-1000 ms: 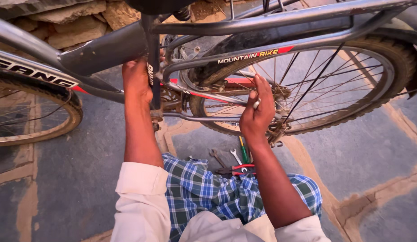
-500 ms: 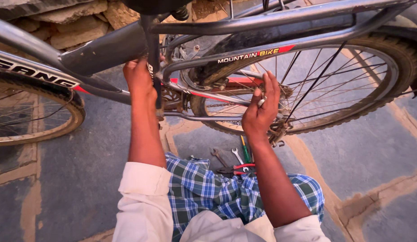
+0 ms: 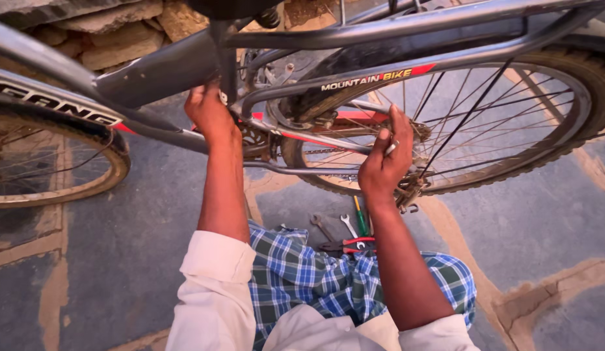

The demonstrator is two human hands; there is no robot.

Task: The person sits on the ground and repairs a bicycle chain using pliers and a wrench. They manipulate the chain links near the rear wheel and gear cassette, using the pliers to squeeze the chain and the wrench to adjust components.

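Left hand: your left hand [image 3: 210, 114] is wrapped shut around the grey frame [image 3: 159, 68] just where the seat tube meets the lower tubes, near the crank; the grip looks like a brace, keeping the bicycle from tipping or rolling.
Right hand: your right hand [image 3: 382, 166] is partly curled, fingers reaching up onto the red-and-grey chainstay [image 3: 344, 120] beside the rear wheel [image 3: 562, 140]; a small pale object sits between thumb and fingers, but you cannot tell what it is.
Bicycle position: upright, side-on in front of you, the rear wheel to your right and the front wheel [image 3: 52, 185] to your left, so the drivetrain faces you.
Chain and sprockets: the chain [image 3: 328, 151] runs just under your right hand, close enough to work on.
Tools: spanners [image 3: 348, 224], a green-handled screwdriver [image 3: 361, 221] and red-handled pliers [image 3: 354, 244] lie on the floor [image 3: 120, 260] between your knees, in easy reach.
Backdrop: a rough stone wall [image 3: 114, 39] stands behind the frame.
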